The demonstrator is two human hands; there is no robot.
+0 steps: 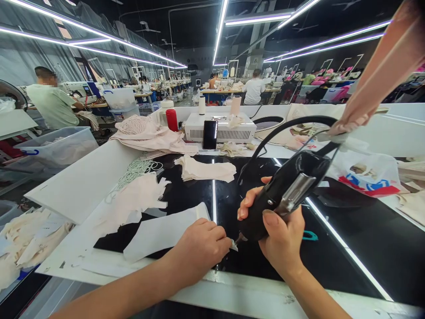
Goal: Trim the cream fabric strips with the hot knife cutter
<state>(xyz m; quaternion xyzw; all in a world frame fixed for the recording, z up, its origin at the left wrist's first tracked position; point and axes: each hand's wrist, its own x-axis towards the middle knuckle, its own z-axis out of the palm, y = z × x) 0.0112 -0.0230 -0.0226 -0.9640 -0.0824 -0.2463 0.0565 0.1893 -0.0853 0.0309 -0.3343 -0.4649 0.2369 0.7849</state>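
My right hand [282, 235] is wrapped round a black handheld tool [265, 204] with a metal lever and a black cable. Its narrow tip points down and left, close to my left hand [207, 243]. The fingers of my left hand are closed on the right end of a white fabric piece [166, 232], whose small tip sticks out beside the tool's tip. Both hands are over the glossy black work surface [265, 270]. Behind them lies a stack of cream fabric pieces [207, 169].
Pale fabric scraps [136, 199] and green cord [141, 170] lie left. At the back stand a phone [210, 134], a white vented box [219, 128] and a red bottle [171, 120]. A teal item [310, 235] lies right. Pink cloth [378, 84] hangs above the tool. People sit farther off.
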